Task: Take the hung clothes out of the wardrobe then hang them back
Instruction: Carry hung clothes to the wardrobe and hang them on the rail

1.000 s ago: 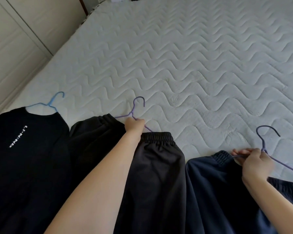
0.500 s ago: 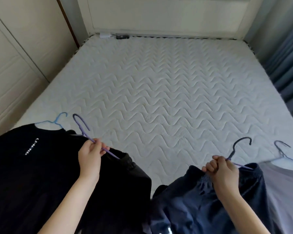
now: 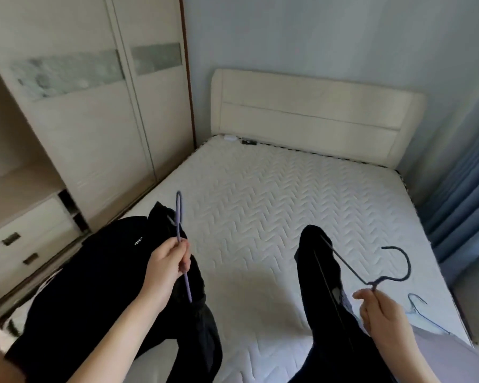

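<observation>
My left hand [image 3: 168,272] grips a purple hanger [image 3: 179,217] by its neck, with black trousers [image 3: 197,327] hanging from it above the mattress [image 3: 260,205]. My right hand [image 3: 382,313] pinches a dark hanger [image 3: 396,269] below its hook, and dark navy trousers [image 3: 321,286] drape from it. A black T-shirt with white lettering [image 3: 100,272] lies at the bed's left edge under my left arm. A pale lilac garment [image 3: 451,352] on a thin blue hanger [image 3: 418,305] lies at the bed's right edge. The wardrobe [image 3: 75,120] stands along the left wall.
The wardrobe's open section at far left shows a shelf and drawers [image 3: 25,239]; its sliding doors [image 3: 138,111] are further along. A cream headboard [image 3: 313,117] stands at the far end of the bed. Blue curtains [image 3: 465,194] hang on the right.
Both hands have lifted their hangers with the trousers up off the mattress. My view has tilted up, so the headboard, wall and wardrobe front show.
</observation>
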